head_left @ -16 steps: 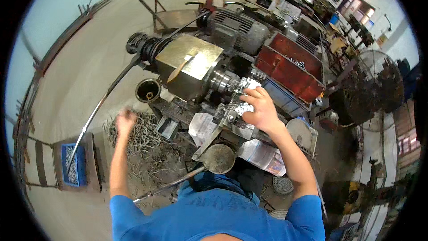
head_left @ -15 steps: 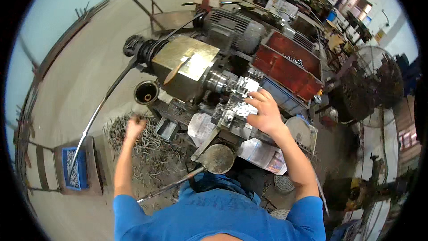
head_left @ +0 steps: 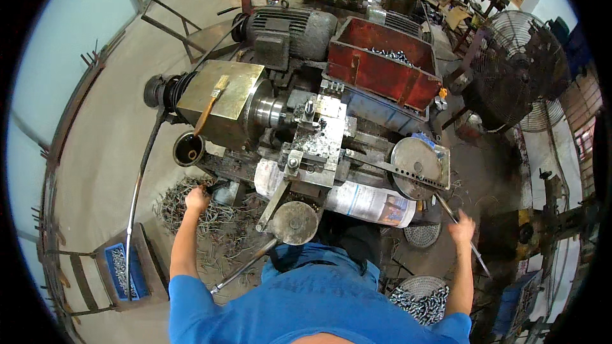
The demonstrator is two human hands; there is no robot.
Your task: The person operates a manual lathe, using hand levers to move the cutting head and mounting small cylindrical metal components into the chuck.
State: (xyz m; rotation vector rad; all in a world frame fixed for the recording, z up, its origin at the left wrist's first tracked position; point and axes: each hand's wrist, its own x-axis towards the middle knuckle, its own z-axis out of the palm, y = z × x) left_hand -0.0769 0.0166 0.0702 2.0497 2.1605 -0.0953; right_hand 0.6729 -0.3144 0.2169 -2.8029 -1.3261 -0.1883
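Observation:
Before me is a small lathe with a bare metal gearbox cover (head_left: 210, 89), a shiny round chuck (head_left: 269, 112) and a greasy tool slide (head_left: 319, 140). My right hand (head_left: 463, 228) is closed round a long metal lever (head_left: 475, 253) on the right side of the machine. On the left, my left hand (head_left: 197, 199) has its fingers curled in beside a dark part at the machine's lower edge; what they hold is hidden. Beneath that hand lies a heap of curly metal shavings (head_left: 172, 207). A wooden-handled brush (head_left: 209, 109) rests across the gearbox cover.
A red metal box (head_left: 373, 73) of small metal parts stands behind the slide. At lower left is a blue bin (head_left: 116, 274) of parts; at lower right, a heap of small shiny parts (head_left: 421, 306). A round handwheel (head_left: 295, 223) sits near my body. A large fan (head_left: 519, 70) stands right.
My right hand has left the tool slide and moved right and nearer, onto the long lever. My left hand stays low on the left, slightly nearer. The whole view has shifted.

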